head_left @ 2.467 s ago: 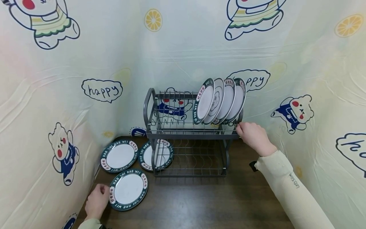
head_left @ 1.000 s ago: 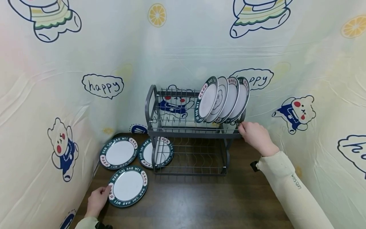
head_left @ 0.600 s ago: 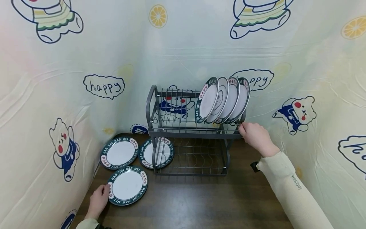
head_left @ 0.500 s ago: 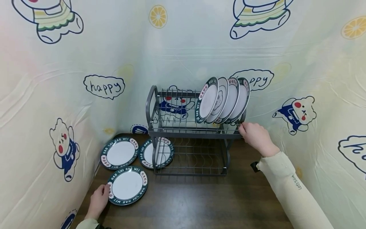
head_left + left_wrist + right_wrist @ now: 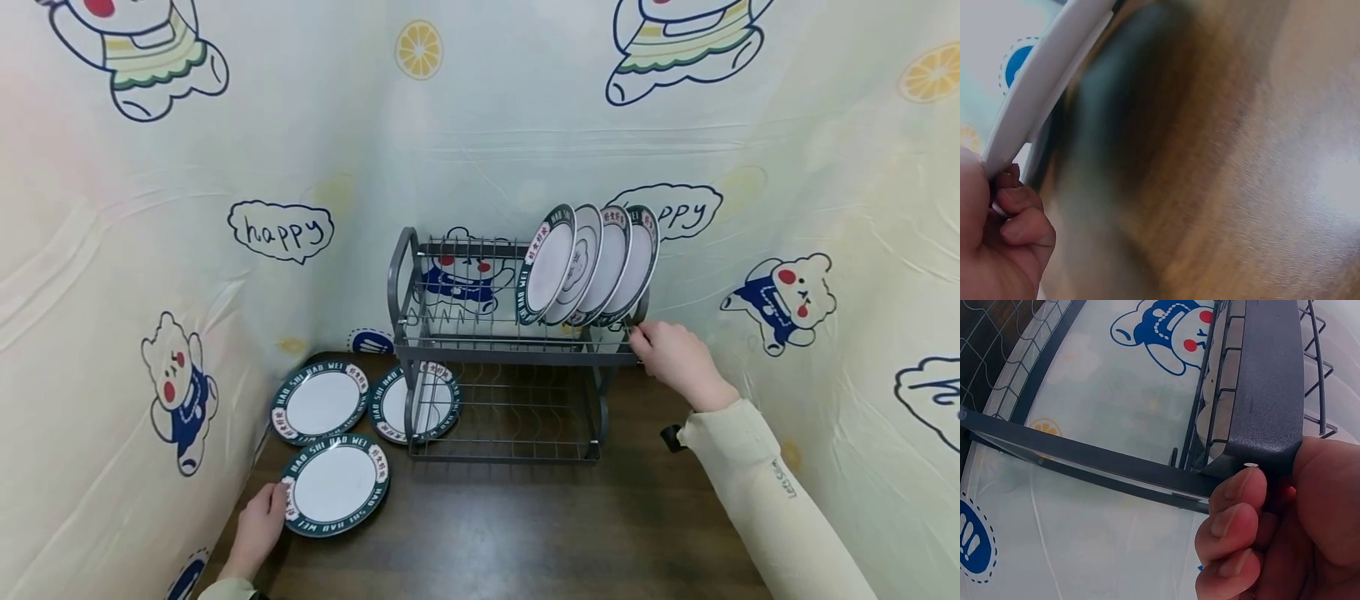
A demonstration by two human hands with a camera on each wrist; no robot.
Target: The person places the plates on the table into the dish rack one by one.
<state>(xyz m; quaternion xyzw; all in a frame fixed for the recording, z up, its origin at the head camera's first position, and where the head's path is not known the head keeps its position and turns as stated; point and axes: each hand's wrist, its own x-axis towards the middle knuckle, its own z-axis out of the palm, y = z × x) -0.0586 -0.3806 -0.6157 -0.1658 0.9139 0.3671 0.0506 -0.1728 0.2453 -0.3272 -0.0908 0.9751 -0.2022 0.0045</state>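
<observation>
Cloth (image 5: 525, 100) reading "happy" backs the table (image 5: 525, 533), where, left of the rack (image 5: 517, 357) the right hand (image 5: 678, 360) grips, the left hand (image 5: 260, 523) pinches a white plate (image 5: 335, 485), green-rimmed, lettered "HAO SHI HAO WEI".

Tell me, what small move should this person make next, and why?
I'd guess raising the nearest plate a little, toward the rack. The left hand pinches that plate's rim, while the right hand grips the rack's right end, perhaps to steady it. Four standing plates fill the upper tier's right side, leaving slots to their left.
</observation>
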